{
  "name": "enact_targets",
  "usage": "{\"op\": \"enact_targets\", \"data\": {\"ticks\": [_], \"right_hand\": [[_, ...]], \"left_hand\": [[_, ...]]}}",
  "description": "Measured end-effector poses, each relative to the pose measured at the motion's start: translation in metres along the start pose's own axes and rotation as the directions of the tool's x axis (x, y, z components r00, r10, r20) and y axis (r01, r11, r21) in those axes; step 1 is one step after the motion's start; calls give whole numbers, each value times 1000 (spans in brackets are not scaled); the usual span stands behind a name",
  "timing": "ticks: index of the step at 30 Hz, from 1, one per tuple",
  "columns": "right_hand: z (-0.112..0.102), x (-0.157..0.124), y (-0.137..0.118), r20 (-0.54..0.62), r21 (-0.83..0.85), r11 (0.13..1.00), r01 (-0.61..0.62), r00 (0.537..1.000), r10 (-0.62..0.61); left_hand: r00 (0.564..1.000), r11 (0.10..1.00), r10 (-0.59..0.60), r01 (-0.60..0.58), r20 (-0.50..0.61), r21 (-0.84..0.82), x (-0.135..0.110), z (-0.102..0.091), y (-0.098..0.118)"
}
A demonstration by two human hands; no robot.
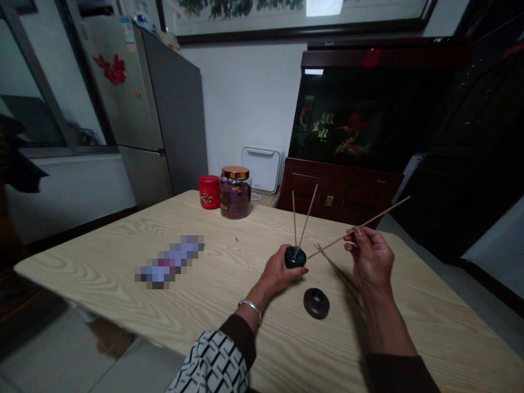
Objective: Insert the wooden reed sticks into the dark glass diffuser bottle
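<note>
My left hand (276, 271) is wrapped round a small dark glass bottle (295, 258) above the wooden table. Two thin reed sticks (308, 216) stand up out of the bottle's neck, leaning apart. Between the thumb and fingers of my right hand (373, 261) is pinched another thin stick (388, 210), slanting down so that its lower end is near the right side of the bottle. Several more sticks (334, 266) lie below my right hand, partly hidden by the wrist. A dark round disc with a raised middle (316, 304) rests on the table just in front of the bottle.
On the pale wooden table (213, 305), a red canister (209, 192) and a copper-lidded jar of dried petals (235, 196) stand at the far edge. A blurred-out flat object (170, 263) lies to the left. Beyond are a fridge (176, 109) and a dark cabinet (344, 185).
</note>
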State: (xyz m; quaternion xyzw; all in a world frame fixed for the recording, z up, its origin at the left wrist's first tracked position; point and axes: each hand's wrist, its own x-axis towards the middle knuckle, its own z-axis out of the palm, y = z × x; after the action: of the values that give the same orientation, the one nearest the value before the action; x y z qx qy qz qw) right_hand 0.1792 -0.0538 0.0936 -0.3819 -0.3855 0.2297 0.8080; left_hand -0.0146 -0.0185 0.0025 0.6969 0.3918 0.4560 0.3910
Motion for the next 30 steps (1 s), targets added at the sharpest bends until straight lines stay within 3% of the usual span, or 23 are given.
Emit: {"op": "enact_targets", "data": {"ticks": [4, 11, 16, 20, 23, 25, 26, 28, 30], "right_hand": [[23, -2, 0, 13, -46, 993, 110, 994, -109], [43, -2, 9, 193, -259, 934, 245, 961, -199], [45, -11, 23, 335, -317, 929, 189, 939, -76], [42, -19, 32, 471, -476, 860, 182, 879, 74], [27, -13, 33, 423, -558, 807, 196, 903, 74], [7, -2, 32, 352, -657, 721, 220, 935, 36], [-6, 5, 32, 327, -735, 637, 234, 945, 30], [-34, 15, 32, 302, -886, 396, 242, 949, 96], [-59, 20, 35, 267, -959, 169, 228, 928, 258]], "left_hand": [[1000, 1000, -1, 1, -7, 2, 0, 0, 1], [1000, 1000, 1, -1, 0, 2, 1, 1, -3], [1000, 1000, -1, 1, -1, 17, 2, 1, -1], [1000, 1000, 0, 0, 4, 29, 3, 1, -2], [1000, 1000, -3, 3, -2, 30, 3, 2, -3], [1000, 1000, -11, 11, -4, 24, 3, 2, -4], [1000, 1000, -15, 15, -2, 18, 3, 2, -4], [1000, 1000, -17, 17, 2, 6, 3, 2, -4], [1000, 1000, -13, 13, 8, -6, 3, 2, -4]]}}
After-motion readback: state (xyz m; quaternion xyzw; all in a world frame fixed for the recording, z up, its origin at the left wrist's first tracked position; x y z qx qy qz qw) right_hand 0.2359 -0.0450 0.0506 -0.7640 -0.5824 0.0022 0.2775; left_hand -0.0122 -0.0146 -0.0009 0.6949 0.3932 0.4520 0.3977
